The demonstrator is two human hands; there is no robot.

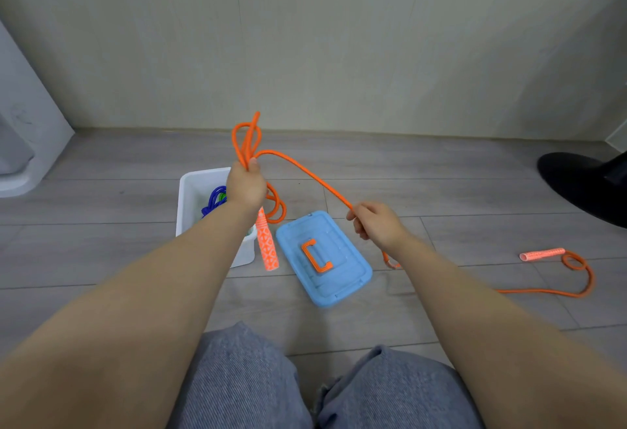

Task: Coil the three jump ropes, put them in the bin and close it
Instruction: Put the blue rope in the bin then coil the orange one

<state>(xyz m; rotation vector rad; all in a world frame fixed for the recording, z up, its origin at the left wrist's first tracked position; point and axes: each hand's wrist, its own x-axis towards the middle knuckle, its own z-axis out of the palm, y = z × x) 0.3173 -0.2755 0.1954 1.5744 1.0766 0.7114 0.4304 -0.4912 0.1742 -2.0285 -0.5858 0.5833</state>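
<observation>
My left hand grips a bundle of orange jump rope loops, held up above the white bin. One orange patterned handle hangs below that hand. The rope runs right to my right hand, which pinches it. From there it trails over the floor to the other handle at the right. A blue rope and a bit of green lie inside the open bin. The blue lid with an orange handle lies on the floor between my hands.
I sit on a grey plank floor facing a pale wall. My knees in grey trousers are at the bottom. A black round base stands at the far right, a white object at the far left.
</observation>
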